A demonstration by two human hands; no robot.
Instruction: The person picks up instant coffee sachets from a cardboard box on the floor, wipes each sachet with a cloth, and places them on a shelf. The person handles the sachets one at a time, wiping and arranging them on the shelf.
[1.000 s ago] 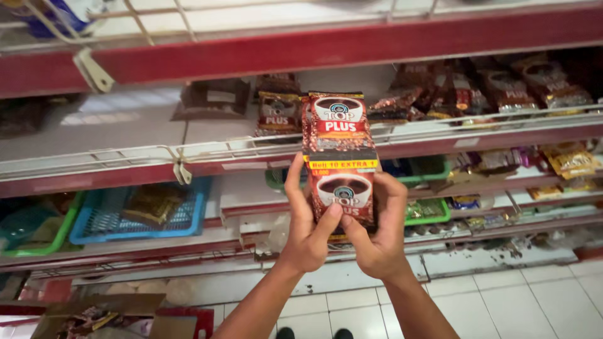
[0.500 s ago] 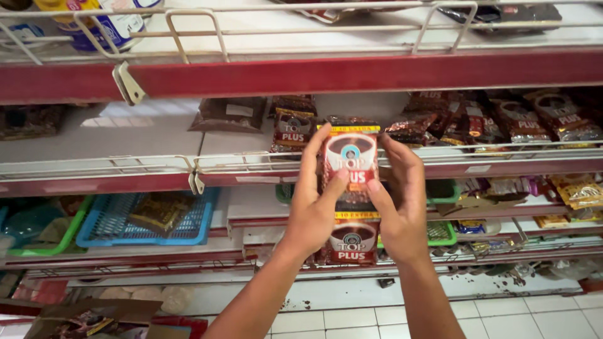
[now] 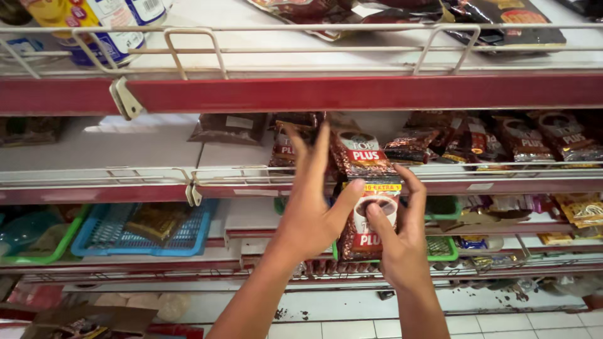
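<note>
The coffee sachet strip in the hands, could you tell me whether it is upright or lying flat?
Upright: the coffee sachet strip hangs vertically between the left hand and right hand, its top sachet against the shelf rail.

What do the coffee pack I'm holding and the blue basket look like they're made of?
The coffee pack looks like glossy printed plastic or foil film: it creases and catches light between both hands. The blue basket looks like moulded matte plastic, judging by its uniform colour and lattice walls.

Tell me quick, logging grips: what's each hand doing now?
Left hand: closed on the coffee sachet strip.
Right hand: holding the same strip.
</note>
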